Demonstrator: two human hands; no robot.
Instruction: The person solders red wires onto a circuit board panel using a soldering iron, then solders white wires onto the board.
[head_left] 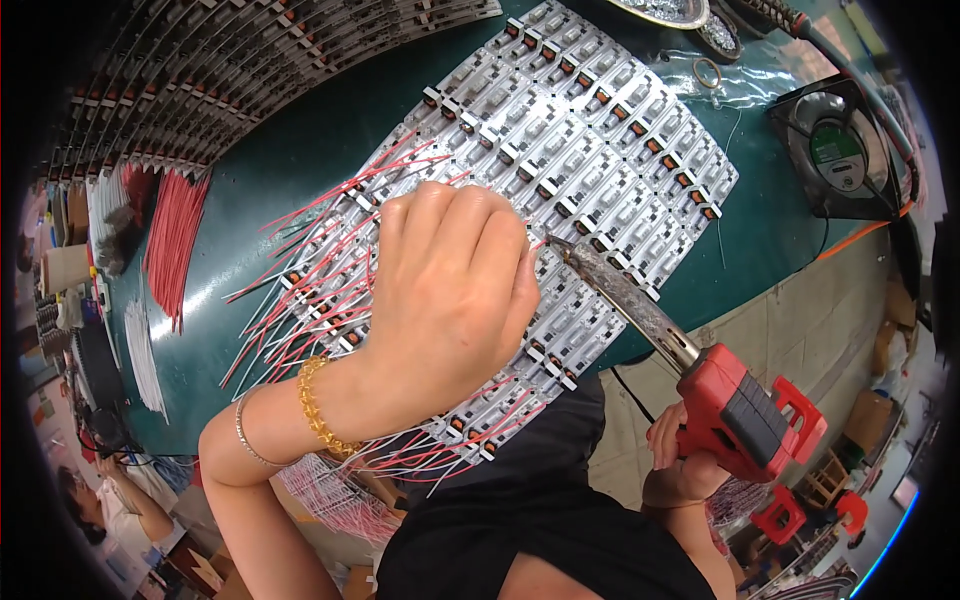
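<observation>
My left hand (455, 270) is closed over the middle of a panel of small circuit boards (560, 130), knuckles up. What its fingers pinch is hidden beneath the hand. My right hand (685, 455) grips the handle of a red and black soldering gun (735, 410). The gun's dark tip points up and left, close beside my left fingertips, over the boards. Many thin red and white wires (300, 290) stick out from the panel's left and lower edges. The panel lies tilted on the green table, its lower corner towards me.
Bundles of red wires (178, 240) and white wires (145, 350) lie at the left, by stacked board strips (200, 80). A fan (835, 150) stands at the right edge. Metal dishes (665, 10) sit at the back. A person (125, 510) is at lower left; red stools (780, 515) are at lower right.
</observation>
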